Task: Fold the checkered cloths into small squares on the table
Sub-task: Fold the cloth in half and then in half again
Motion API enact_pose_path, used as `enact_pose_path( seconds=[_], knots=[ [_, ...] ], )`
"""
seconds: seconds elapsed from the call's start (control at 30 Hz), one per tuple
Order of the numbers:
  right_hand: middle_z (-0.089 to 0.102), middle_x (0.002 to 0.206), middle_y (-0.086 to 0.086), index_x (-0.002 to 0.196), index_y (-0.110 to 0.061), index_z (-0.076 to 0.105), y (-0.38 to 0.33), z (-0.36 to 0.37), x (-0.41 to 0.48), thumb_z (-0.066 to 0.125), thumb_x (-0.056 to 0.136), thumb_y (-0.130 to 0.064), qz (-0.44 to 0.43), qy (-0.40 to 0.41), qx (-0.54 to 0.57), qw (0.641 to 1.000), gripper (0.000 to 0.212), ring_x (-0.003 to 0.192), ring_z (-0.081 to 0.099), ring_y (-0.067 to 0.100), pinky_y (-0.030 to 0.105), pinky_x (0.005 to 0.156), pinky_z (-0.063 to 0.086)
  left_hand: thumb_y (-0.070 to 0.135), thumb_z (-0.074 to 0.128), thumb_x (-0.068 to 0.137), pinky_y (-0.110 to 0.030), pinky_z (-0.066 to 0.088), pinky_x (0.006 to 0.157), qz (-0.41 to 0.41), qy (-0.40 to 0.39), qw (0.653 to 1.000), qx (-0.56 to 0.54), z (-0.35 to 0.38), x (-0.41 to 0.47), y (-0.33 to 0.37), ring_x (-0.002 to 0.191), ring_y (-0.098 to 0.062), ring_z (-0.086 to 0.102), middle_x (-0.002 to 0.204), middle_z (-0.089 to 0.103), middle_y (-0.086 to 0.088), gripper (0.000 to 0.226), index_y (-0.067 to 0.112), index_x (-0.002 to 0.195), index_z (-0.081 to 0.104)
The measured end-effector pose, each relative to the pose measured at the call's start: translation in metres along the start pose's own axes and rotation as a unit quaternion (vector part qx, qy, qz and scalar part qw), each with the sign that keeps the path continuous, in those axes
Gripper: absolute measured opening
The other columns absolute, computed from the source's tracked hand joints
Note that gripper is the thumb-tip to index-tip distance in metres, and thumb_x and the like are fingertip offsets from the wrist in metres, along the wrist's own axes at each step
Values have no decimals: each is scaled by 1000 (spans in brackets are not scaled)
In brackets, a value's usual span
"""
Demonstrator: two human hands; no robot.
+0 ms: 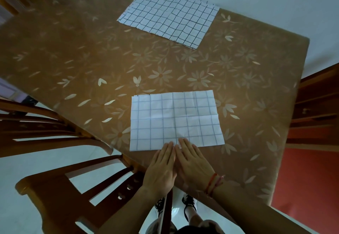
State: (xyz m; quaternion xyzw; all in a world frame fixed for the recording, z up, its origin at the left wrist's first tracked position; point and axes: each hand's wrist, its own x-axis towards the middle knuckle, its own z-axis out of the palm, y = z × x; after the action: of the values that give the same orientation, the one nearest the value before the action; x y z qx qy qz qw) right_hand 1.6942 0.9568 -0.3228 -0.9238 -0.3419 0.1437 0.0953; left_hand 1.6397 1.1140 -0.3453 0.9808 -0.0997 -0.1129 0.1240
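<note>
Your left hand [161,167] and right hand [192,166] lie flat side by side, fingers straight and pressed together, fingertips on the near edge of the near cloth [175,121]. It lies spread on the table [82,54] (creases crossing its middle). The far cloth [169,16] lies flat well beyond, at the far edge.

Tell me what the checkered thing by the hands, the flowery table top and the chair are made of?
The near checkered cloth looks like thin matte fabric: soft creases, loose threads at its far edge. The flowery table cover seems glossy plastic, since it reflects light. The chair looks like varnished brown wood, slightly shiny.
</note>
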Motion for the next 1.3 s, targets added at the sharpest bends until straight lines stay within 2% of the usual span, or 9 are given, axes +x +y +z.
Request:
enact_pose_path(
  seconds=[0.23,0.33,0.5,0.6,0.83,0.93,1.13,1.23,1.3],
  knots=[
    [30,152,24,145,2,34,-1,5,0,14,103,-40,-14,-12,-17,1000,63,143,26,34,49,109,38,45,32,94,-44,32,113,-11,-11,1000,-2,-1,-1,-8,145,-26,24,156,26,-14,69,4,149,26],
    [29,153,23,144,2,36,-1,6,0,25,101,-46,-7,-20,-24,999,65,144,24,33,49,112,35,46,30,96,-44,29,114,-30,-9,999,5,-2,-6,-14,145,-25,23,156,26,-14,68,3,149,28],
    [25,155,21,146,3,33,3,5,-2,27,98,-52,15,-37,-31,999,73,145,21,32,49,114,30,44,25,96,-43,22,117,-80,-13,997,11,-3,-19,-32,148,-24,10,160,13,-12,69,5,152,15],
    [29,153,21,144,3,37,12,5,-6,30,94,-54,37,-55,-39,997,76,143,28,32,48,110,36,43,22,96,-43,16,118,-103,-15,994,13,-3,-27,-42,149,-23,3,161,5,-11,69,6,152,8],
    [27,154,22,145,2,36,48,1,-35,14,98,-58,115,-54,-67,990,79,143,26,34,49,116,28,45,10,94,-40,7,117,-153,-11,988,3,-9,-38,-51,147,-21,-4,160,1,-10,71,6,152,7],
    [23,155,24,146,1,32,64,-1,-48,9,97,-60,157,-53,-69,984,82,144,22,36,49,114,22,44,10,93,-43,10,118,-165,-9,986,-10,-9,-41,-52,147,-24,0,160,5,-13,72,3,152,11],
    [27,152,29,144,1,37,66,-8,-51,6,96,-61,191,-61,-55,978,85,141,29,41,50,110,21,44,12,96,-53,23,115,-174,-29,984,10,-8,-45,-60,147,-33,10,158,14,-21,71,-2,149,21],
    [29,151,28,143,1,39,65,-10,-50,5,95,-61,196,-66,-46,977,85,140,31,41,51,109,26,47,11,94,-49,17,117,-186,-29,982,4,-11,-42,-56,148,-32,9,158,13,-21,74,-2,149,22],
    [31,150,28,142,0,42,65,-12,-49,7,95,-61,197,-61,-32,978,84,139,33,41,53,108,32,48,16,93,-47,17,115,-199,-18,980,5,-16,-38,-51,146,-34,19,157,21,-21,75,-1,147,29]
  ],
)
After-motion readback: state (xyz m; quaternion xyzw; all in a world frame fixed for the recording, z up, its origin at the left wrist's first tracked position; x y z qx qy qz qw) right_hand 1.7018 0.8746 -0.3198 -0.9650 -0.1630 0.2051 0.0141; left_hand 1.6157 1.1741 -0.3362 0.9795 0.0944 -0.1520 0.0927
